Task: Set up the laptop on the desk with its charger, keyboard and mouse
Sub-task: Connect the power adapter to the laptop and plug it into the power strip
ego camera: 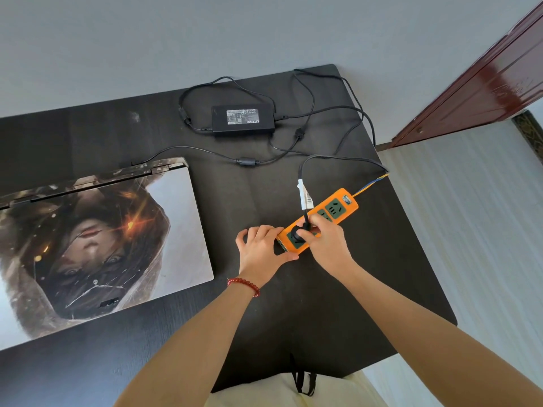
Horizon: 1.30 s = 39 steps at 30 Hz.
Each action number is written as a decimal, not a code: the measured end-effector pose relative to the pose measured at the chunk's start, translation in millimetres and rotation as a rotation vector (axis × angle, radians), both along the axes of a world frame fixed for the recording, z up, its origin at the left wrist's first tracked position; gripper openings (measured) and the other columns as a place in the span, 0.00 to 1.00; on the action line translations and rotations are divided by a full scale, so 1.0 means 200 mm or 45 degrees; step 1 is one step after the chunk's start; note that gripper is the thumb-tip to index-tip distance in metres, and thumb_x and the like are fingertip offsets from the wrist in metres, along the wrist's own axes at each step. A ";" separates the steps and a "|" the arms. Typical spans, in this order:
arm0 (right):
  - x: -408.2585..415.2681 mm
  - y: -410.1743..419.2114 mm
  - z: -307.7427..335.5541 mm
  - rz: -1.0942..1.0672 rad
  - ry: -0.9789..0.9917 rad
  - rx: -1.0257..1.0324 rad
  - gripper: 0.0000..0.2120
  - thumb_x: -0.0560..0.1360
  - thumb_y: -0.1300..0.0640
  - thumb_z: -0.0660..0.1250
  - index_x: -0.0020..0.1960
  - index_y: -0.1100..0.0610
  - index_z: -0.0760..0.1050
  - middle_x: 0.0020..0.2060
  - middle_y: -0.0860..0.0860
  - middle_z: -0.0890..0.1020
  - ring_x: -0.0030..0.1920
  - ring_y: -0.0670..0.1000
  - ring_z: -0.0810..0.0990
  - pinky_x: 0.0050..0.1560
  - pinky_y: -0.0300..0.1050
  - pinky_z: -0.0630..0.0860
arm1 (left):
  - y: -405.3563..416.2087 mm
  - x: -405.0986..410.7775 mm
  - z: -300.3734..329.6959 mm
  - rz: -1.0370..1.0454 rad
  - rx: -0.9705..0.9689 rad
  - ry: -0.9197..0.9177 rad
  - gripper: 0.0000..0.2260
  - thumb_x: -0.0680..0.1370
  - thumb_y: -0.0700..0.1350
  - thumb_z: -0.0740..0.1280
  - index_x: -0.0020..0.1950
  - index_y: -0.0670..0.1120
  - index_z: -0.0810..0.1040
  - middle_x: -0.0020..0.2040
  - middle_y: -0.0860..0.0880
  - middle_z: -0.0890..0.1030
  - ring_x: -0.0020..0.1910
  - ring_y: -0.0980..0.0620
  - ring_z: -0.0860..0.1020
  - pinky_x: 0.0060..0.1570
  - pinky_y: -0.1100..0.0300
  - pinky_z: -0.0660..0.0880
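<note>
A closed laptop (97, 245) with a printed picture on its lid lies on the left of the dark desk (264, 312). The black charger brick (242, 118) sits near the far edge, and its thin cable (205, 151) runs to the laptop's back corner. An orange power strip (338, 208) lies at the right of the desk. My left hand (261, 251) grips the strip's near end. My right hand (326, 242) pinches the black charger plug (299, 235), which sits on the strip's nearest socket. No keyboard or mouse is in view.
Loose loops of charger cable (352, 113) lie across the far right of the desk. A blue and yellow lead (373, 183) leaves the strip over the right edge. A dark red door (484, 83) stands open at the right, above a pale floor (470, 230).
</note>
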State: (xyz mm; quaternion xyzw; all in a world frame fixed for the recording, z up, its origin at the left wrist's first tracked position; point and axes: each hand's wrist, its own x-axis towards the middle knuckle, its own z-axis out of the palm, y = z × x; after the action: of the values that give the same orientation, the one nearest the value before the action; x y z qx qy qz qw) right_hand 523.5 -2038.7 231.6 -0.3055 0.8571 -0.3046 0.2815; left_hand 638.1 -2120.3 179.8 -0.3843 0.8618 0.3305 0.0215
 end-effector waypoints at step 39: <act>-0.02 0.05 -0.09 0.338 0.478 0.108 0.08 0.75 0.54 0.65 0.48 0.58 0.78 0.47 0.51 0.80 0.52 0.52 0.76 0.52 0.44 0.64 | -0.07 0.03 0.04 -0.099 0.003 0.039 0.23 0.73 0.57 0.66 0.67 0.53 0.70 0.64 0.53 0.73 0.66 0.52 0.64 0.68 0.51 0.51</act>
State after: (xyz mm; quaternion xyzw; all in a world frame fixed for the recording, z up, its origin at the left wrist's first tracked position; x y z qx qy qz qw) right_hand 519.0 -2029.1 214.0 -0.4548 0.8588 -0.1665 0.1672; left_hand 643.3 -2134.5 188.4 -0.3453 0.8760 0.3361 0.0216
